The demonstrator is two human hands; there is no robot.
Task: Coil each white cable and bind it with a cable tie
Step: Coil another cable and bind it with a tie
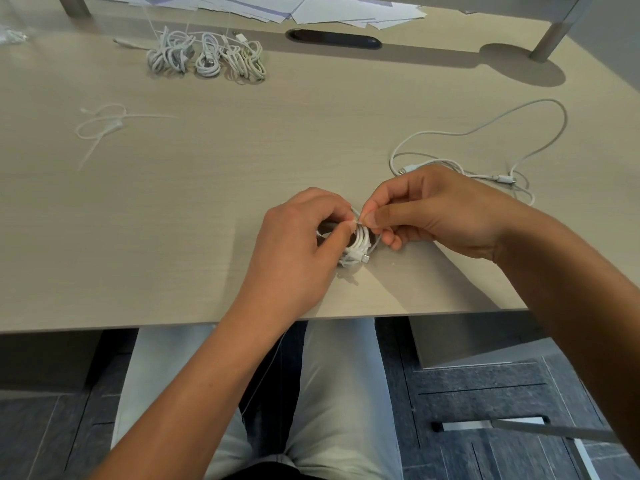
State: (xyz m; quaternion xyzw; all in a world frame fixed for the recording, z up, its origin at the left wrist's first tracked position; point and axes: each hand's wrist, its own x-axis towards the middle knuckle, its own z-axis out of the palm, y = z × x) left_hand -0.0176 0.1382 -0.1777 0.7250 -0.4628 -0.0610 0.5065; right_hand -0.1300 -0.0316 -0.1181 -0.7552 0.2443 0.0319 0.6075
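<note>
A coiled white cable lies near the front edge of the beige table, its plug end pointing toward me. My left hand grips the coil from the left, thumb and forefinger at its top. My right hand pinches a thin white cable tie at the top of the coil, right beside the left fingertips. Much of the coil is hidden under both hands.
Several bound white cable coils sit at the back left. Loose cable ties lie at the left. An uncoiled white cable sprawls at the right. Papers and a cable slot are at the back.
</note>
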